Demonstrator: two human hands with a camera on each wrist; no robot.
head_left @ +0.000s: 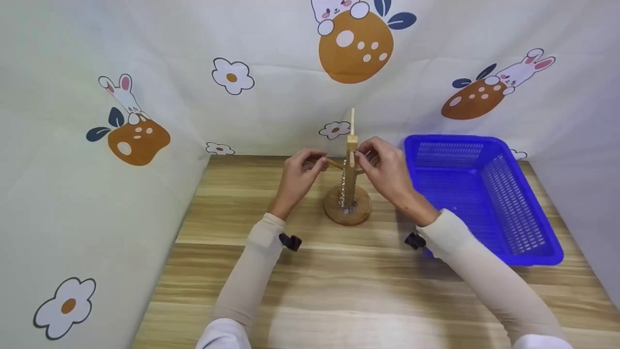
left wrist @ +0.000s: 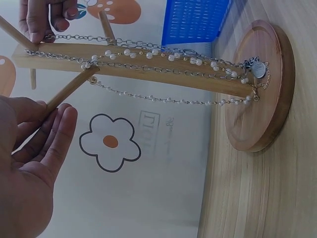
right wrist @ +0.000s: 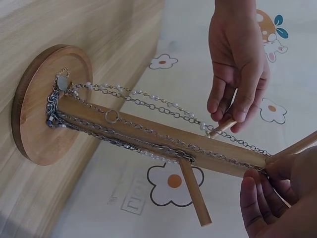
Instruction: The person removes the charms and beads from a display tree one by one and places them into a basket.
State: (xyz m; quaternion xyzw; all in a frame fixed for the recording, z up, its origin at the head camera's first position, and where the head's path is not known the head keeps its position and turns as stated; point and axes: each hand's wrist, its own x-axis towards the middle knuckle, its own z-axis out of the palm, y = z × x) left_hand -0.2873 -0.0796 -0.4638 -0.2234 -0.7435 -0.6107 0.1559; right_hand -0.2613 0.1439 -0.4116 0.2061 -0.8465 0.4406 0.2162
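Note:
A wooden necklace stand (head_left: 350, 182) with a round base (left wrist: 277, 94) and side pegs stands upright on the table between both hands. The left hand (head_left: 301, 178) pinches the end of one side peg (left wrist: 74, 89) between thumb and fingers. At the upper post, the right hand (head_left: 388, 169) pinches a silver chain necklace (right wrist: 223, 156) beside a peg. Pearl-beaded necklaces (left wrist: 173, 58) and other chains hang down along the post. Their lower ends gather on the base, where a round silver pendant (left wrist: 258, 70) lies.
A blue plastic basket (head_left: 533, 194) with slotted sides sits on the right of the wood-grain table (head_left: 232, 271), close beside the right forearm. Behind the stand rises a pale cloth backdrop (head_left: 271, 121) printed with rabbits, orange fruit and flowers.

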